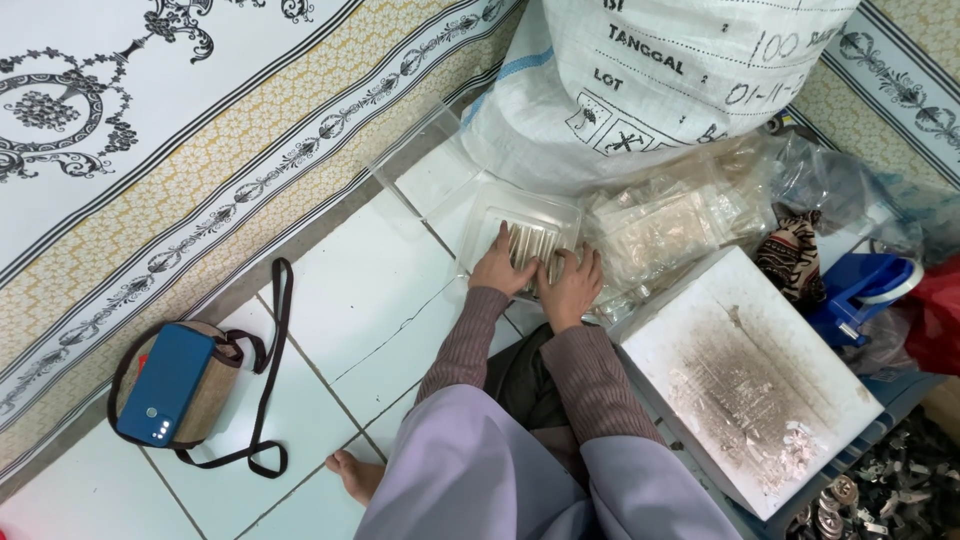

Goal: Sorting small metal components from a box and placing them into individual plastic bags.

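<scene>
Clear plastic tray [520, 225] could tip its rods [530, 245] as the left hand [500, 268] and right hand [572, 285] press down, fingers spread.

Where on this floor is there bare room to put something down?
Bare white floor tiles lie open between the patterned mat, the small bag with a blue phone and the left hand. It is crowded to the right: both hands sit in the clear tray, hemmed by the white sack, plastic packets and the stained white board.
</scene>
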